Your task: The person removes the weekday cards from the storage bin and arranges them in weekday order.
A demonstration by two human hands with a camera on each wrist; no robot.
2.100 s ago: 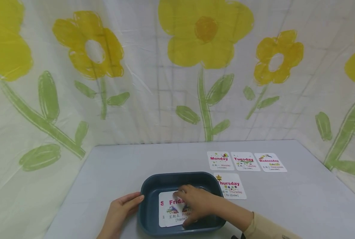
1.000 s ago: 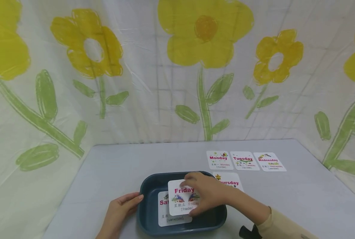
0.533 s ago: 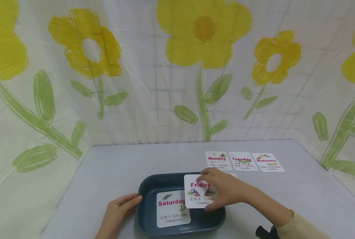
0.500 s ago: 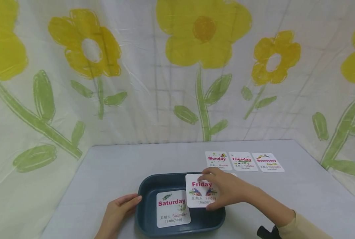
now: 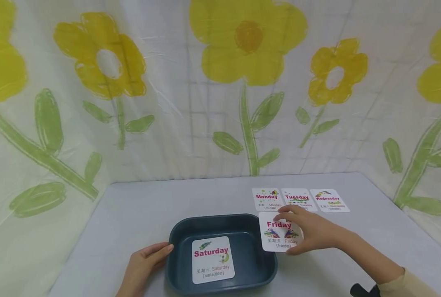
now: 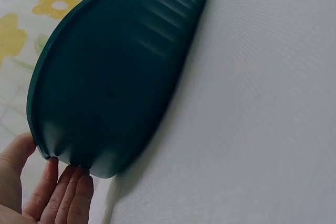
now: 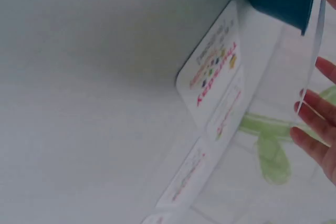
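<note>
My right hand [image 5: 313, 229] grips the white Friday card [image 5: 279, 237] by its edges, thumb low and fingers above, over the right rim of a dark blue-green plastic tray [image 5: 250, 264]. In the right wrist view that card appears edge-on between fingers and thumb, off the table. The Saturday card [image 5: 213, 260] lies face up inside the tray. My left hand [image 5: 146, 262] pinches the tray's left rim; the left wrist view shows its fingers against the outer wall. The Thursday card [image 7: 212, 69] lies on the table, hidden in the head view by the Friday card and right hand.
Monday [image 5: 267, 200], Tuesday [image 5: 297, 197] and Wednesday [image 5: 329, 201] cards form a row on the pale table [image 5: 161, 202], right of its middle. A flower-printed curtain [image 5: 168, 140] stands behind the table. A black object [image 5: 359, 290] shows by the right sleeve.
My right hand has lifted the Friday card off the Saturday card and carried it right, out over the tray's right rim. The Saturday card is now uncovered. My left hand stays on the rim.
</note>
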